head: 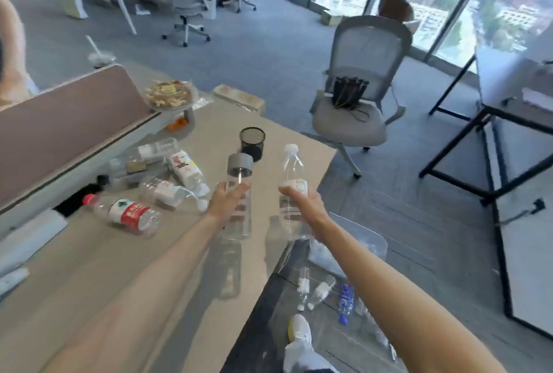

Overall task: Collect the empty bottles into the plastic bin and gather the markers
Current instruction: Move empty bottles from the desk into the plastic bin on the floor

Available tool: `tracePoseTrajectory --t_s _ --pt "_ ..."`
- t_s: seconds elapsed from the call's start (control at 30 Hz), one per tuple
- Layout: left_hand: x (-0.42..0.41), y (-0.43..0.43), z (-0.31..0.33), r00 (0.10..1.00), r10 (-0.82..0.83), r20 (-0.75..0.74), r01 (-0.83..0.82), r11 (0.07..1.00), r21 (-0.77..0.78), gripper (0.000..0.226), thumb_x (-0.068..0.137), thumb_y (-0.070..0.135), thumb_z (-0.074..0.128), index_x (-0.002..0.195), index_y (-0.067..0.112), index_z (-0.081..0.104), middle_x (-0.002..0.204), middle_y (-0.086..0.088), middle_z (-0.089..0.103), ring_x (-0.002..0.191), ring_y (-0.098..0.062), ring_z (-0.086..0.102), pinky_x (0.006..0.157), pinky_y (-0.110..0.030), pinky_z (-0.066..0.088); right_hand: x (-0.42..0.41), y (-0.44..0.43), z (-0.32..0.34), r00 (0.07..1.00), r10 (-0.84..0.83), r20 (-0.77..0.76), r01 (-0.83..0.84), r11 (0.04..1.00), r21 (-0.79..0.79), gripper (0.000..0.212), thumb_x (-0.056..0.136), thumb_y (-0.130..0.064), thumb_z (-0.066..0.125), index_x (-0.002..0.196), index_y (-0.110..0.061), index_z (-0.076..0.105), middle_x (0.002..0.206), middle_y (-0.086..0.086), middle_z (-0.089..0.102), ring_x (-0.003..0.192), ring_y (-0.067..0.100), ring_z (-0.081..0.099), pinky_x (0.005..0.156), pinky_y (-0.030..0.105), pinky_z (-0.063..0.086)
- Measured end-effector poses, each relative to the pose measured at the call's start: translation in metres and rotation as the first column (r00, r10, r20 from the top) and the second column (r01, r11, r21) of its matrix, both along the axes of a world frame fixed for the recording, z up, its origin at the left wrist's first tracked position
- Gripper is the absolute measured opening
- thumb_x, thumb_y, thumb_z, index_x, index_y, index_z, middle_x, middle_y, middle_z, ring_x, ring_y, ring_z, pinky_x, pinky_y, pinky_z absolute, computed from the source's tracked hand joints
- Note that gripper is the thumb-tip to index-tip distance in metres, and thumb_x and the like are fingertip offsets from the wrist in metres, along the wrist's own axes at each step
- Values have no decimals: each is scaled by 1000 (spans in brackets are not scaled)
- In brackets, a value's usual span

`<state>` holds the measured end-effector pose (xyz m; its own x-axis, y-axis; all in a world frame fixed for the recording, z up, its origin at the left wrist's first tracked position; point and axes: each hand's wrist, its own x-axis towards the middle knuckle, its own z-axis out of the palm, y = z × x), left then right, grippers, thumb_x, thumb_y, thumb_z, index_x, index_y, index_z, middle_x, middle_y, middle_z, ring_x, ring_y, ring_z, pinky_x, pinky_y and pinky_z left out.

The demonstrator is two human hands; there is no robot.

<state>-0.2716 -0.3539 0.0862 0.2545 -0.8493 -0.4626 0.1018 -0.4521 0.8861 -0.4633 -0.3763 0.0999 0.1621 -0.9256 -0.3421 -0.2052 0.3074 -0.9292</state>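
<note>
Over the right edge of the worktop (119,268), both hands are up, each clamped on a clear bottle; left hand (229,199) grips the grey-capped bottle (239,167) about its middle, upright, lifted off the surface, shadow beneath it; right hand (302,203) grips the white-capped bottle (294,173) at the label, near upright, held past the worktop edge above the floor; the two bottles are near each other, not touching; both look empty.

Below the right forearm, on the floor beside the worktop, sits the bin (369,238), clear plastic, one corner and rim showing; a blue-labelled bottle (345,302) and two small bottles (320,290) lie there, seemingly inside it; the walls are too clear to be sure.

Left of the hands, on the worktop, more bottles lie on their sides; the red-capped bottle (125,214) is nearest the front; a white-labelled bottle (167,191) lies just behind it; two more (187,169) lie further back, close together, some touching.

Beyond the held bottles stands a black mesh cup (252,141), upright near the far edge; contents cannot be told.

Further back is a snack plate (170,94); a pink divider (59,133) runs along the worktop's left side.

On the floor past the worktop stands a grey chair (359,109) with a black bag (348,93) on its seat; a white shoe (299,330) shows at bottom centre.
</note>
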Motion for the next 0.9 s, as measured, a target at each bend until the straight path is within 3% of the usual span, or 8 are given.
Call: tracePoseTrajectory --t_s 0.2,0.3,0.37,0.47,0.7,0.8,0.9 --pt "-144 -39 -8 961 -275 -1 275 961 31 52 88 46 65 123 9 51 108 -9 64 86 -21 62 62 -33 53 -153 -1 -23 956 -275 -105 277 961 6 15 86 -35 68 92 -21 66 88 -3 67 80 11 62 68 25 50" --pt "-202 -58 -19 930 -366 39 363 929 67 77 72 65 69 127 14 50 117 -8 64 101 -25 64 86 -48 56 -217 -11 -42 933 -342 -114 350 935 59 27 86 -43 66 98 -19 67 94 1 69 84 15 65 75 34 56" --pt "-233 -76 -27 907 -416 64 407 906 115 93 65 73 68 135 17 46 124 -9 62 107 -26 64 93 -52 53 -256 -26 -58 922 -370 -115 381 919 97 39 83 -54 65 99 -18 69 98 4 71 90 22 69 82 43 57" --pt "-273 -104 -37 916 -397 51 386 910 151 64 84 55 65 131 15 46 107 -9 64 88 -24 64 82 -48 58 -302 -52 -84 920 -370 -132 388 908 160 51 77 -62 64 97 -16 72 97 9 74 91 28 71 87 47 56" --pt "-328 -162 -80 914 -398 84 368 897 246 39 88 51 64 114 27 47 105 -5 61 88 -24 61 84 -47 56 -349 -99 -113 946 -287 -149 318 910 265 40 85 -45 62 114 -17 65 108 -1 65 94 12 60 71 30 47" --pt "-337 -182 -97 915 -397 68 364 887 284 35 90 49 62 112 29 45 105 -4 62 88 -24 61 83 -45 55 -348 -117 -120 958 -250 -138 281 910 305 31 87 -37 60 109 -15 64 106 2 65 95 15 60 81 36 52" --pt "-342 -201 -126 911 -407 62 366 871 328 44 89 51 61 120 22 48 106 -4 63 83 -20 61 66 -35 53 -344 -120 -136 958 -232 -167 279 889 364 32 88 -38 60 107 -13 66 105 5 66 89 14 60 79 35 48"
